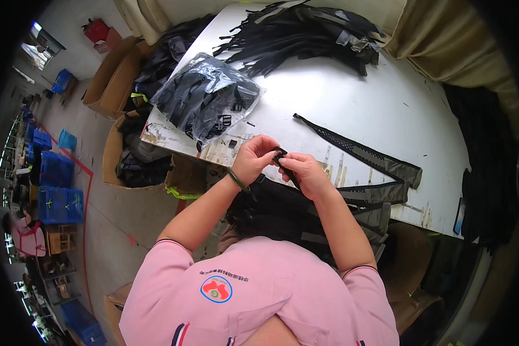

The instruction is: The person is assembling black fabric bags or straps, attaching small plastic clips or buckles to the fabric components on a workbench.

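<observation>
Near the table's front edge, my left hand (256,160) and my right hand (307,175) meet, both closed with the fingertips pinched together. Between them is the end of a narrow black strap (281,155); a small dark piece shows at the fingertips, too small to make out. A dark bangle circles my left wrist. Beneath my hands, a heap of black straps (271,205) lies across my lap. To the right, a long black mesh band with grey ends (357,154) rests folded on the white table (398,115).
A clear plastic bag of black goods (205,98) sits at the table's left side. Farther back lies a large bundle of black straps (305,37). Cardboard boxes (111,151) with dark goods stand left of the table. Blue crates (60,205) line the floor beyond.
</observation>
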